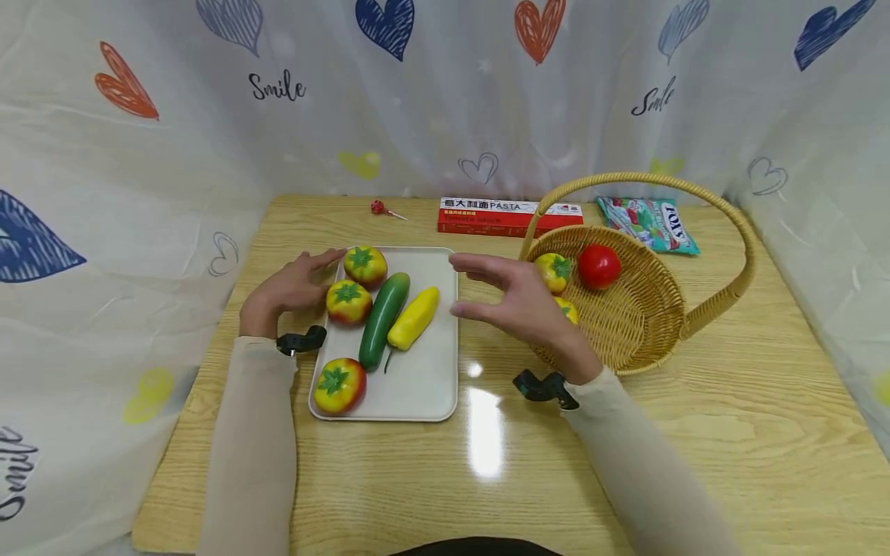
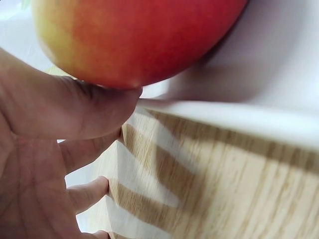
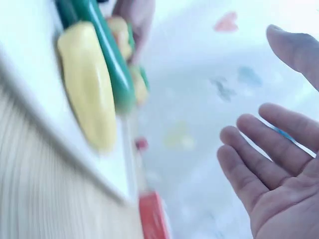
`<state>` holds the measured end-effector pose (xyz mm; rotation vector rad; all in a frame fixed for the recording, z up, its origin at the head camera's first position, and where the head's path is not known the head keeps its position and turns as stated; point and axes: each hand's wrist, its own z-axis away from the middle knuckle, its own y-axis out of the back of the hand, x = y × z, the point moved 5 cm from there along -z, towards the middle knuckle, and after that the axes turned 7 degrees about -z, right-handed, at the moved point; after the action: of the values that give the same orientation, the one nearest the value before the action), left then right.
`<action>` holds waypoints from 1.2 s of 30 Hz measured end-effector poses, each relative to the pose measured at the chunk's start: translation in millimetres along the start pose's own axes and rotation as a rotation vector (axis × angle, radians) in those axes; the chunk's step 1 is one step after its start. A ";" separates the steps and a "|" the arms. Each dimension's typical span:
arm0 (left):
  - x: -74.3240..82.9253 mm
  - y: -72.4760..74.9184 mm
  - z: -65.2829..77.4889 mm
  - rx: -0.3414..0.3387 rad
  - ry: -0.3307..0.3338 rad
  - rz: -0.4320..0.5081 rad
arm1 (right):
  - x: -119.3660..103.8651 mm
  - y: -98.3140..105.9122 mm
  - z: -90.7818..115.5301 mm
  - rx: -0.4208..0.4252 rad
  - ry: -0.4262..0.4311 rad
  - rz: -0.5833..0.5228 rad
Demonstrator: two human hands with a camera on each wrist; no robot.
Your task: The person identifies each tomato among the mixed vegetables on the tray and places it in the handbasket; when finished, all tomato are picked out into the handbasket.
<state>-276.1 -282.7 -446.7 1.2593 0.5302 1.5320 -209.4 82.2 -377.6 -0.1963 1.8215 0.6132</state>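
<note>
My left hand (image 1: 290,288) is at the left edge of a white tray (image 1: 433,390), fingers spread. In the left wrist view its thumb (image 2: 94,112) lies right at the underside of a red-and-yellow round fruit (image 2: 144,40). The tray bears several such fruits with green leafy tops (image 1: 349,302), a green cucumber (image 1: 385,320) and a yellow pepper (image 1: 414,318) with a dark stem. My right hand (image 1: 521,301) hovers between tray and basket, thumb and fingers apart, holding nothing. It overlaps the rim of the wicker basket (image 1: 643,309) in the head view.
Inside the basket, which has a tall arched handle (image 1: 747,262), lie a red tomato (image 1: 599,266) and more yellow fruits (image 1: 554,272). Behind stand a red pasta box (image 1: 487,218), a blue-green candy bag (image 1: 650,224) and a red lollipop (image 1: 378,207), near the curtain (image 1: 417,100).
</note>
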 end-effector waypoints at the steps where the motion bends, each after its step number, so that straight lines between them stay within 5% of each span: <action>1: 0.2 -0.1 -0.4 -0.001 0.000 0.001 | 0.4 -8.4 -8.6 -0.010 0.007 -0.025; 8: 4.4 -0.5 -1.2 -0.006 0.006 0.022 | 9.2 -48.6 -63.3 -0.053 0.060 -0.085; 18: 4.1 1.7 0.5 -0.012 0.014 0.022 | 39.7 -79.1 -118.1 -0.072 -0.040 0.020; 24: 3.4 1.1 2.2 -0.019 0.021 0.027 | 56.4 -93.4 -135.7 -0.115 -0.152 0.172; 30: 2.3 2.1 3.8 -0.012 0.026 0.034 | 60.2 -105.8 -146.9 -0.148 -0.149 0.273; 36: 1.6 3.2 5.5 -0.008 0.026 0.037 | 38.2 -100.3 -132.9 -0.119 -0.102 0.185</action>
<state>-272.4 -283.8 -441.4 1.2508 0.5197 1.5823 -291.0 -63.0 -415.2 -0.0751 1.7178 0.8475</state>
